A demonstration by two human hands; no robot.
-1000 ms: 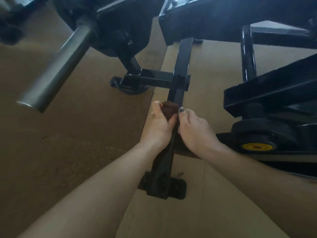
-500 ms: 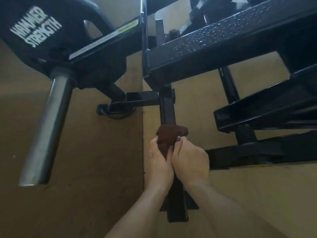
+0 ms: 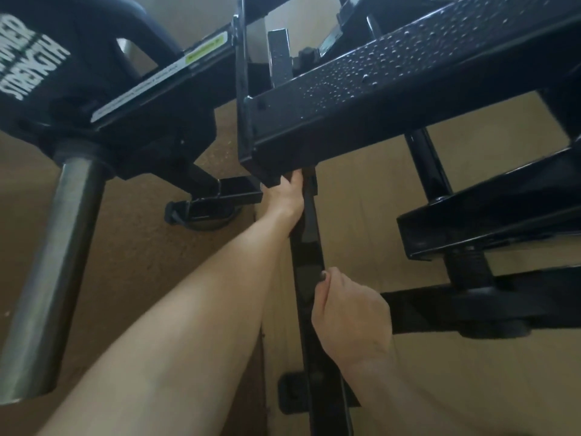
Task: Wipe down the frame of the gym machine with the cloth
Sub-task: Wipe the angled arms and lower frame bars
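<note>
The right hand [image 3: 349,313] is gripping the black frame bar [image 3: 309,243]; beyond it, the left hand [image 3: 287,196] is reaching under the footplate [image 3: 377,89], its grasp hidden.

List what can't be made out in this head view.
- Cloth: not visible; if held, the left hand hides it under the footplate.
- Left fingertips: hidden by the footplate's corner.
- Right hand fingers: curled behind the bar, grip unseen.
- Label: print too blurred to read.
- Logo: cut off by the left edge.
</note>
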